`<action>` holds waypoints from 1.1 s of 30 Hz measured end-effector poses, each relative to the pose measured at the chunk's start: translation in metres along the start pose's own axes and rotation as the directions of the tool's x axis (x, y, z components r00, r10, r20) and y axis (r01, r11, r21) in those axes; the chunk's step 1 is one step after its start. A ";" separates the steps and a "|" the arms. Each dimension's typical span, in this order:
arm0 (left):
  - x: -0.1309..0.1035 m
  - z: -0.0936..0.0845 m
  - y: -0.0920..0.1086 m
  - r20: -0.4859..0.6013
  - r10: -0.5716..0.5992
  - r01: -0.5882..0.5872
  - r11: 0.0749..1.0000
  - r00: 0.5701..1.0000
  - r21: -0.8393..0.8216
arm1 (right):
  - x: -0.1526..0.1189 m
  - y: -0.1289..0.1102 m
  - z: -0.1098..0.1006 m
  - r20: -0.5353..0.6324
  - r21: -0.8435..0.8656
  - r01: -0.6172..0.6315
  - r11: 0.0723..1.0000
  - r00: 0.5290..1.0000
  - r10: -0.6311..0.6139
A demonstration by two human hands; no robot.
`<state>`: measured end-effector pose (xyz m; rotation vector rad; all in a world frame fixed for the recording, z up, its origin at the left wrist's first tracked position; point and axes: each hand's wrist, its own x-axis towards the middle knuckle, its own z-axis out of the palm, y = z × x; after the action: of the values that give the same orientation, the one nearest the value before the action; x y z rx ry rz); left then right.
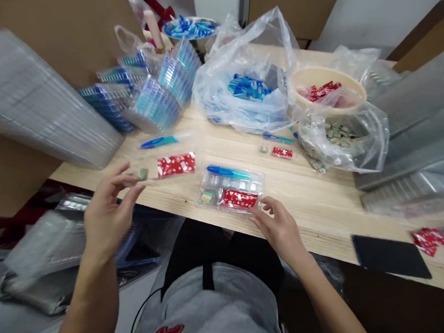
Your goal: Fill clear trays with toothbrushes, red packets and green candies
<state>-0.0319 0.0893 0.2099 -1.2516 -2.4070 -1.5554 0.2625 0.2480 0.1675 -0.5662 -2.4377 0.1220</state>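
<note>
Blurred clear tray [168, 153] being pinched by left hand [110, 202], middle tray [236, 183] being touched at corner by right hand [278, 229], right grip unclear

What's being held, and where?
Left hand pinches a clear tray by its left end. Right hand touches the near right corner of a second tray; its grip is unclear.

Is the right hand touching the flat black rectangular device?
No, the right hand is at the clear plastic tray, apart from the black device.

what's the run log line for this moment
left hand: holding left tray | right hand: at near corner of right tray | right tray contents: blue item, red packet
</note>
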 end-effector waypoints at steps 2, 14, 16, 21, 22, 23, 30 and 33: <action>-0.009 0.009 0.018 0.046 0.099 -0.098 0.995 0.994 -0.010 | 0.001 0.000 0.000 -0.034 -0.024 -0.007 1.000 0.999 0.006; -0.041 0.066 0.035 0.209 0.445 -0.476 0.870 0.871 0.129 | -0.011 -0.003 0.012 -0.143 0.044 -0.003 0.999 0.990 0.009; -0.040 0.068 0.032 0.226 0.461 -0.495 0.860 0.858 0.123 | -0.015 -0.003 0.017 -0.150 0.157 -0.032 0.987 0.987 0.056; -0.040 0.068 0.031 0.284 0.505 -0.559 0.815 0.815 0.154 | -0.019 0.000 0.023 -0.222 0.397 -0.106 0.912 0.953 0.207; -0.040 0.069 0.032 0.295 0.514 -0.574 0.801 0.806 0.173 | -0.019 0.001 0.023 -0.218 0.377 -0.106 0.920 0.955 0.199; -0.040 0.069 0.032 0.301 0.521 -0.585 0.788 0.799 0.190 | -0.019 0.002 0.023 -0.204 0.336 -0.102 0.936 0.963 0.178; -0.040 0.086 0.042 0.309 0.655 -0.724 0.631 0.689 0.277 | -0.016 0.006 0.016 -0.087 0.183 -0.031 0.983 0.995 0.048; -0.035 0.096 0.048 0.391 0.688 -0.791 0.537 0.611 0.293 | -0.015 0.009 0.008 -0.059 0.216 0.002 0.976 0.998 0.011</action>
<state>0.0591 0.1509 0.1829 -2.0222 -1.6909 -0.5811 0.2712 0.2499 0.1508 -0.4702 -2.3268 0.3625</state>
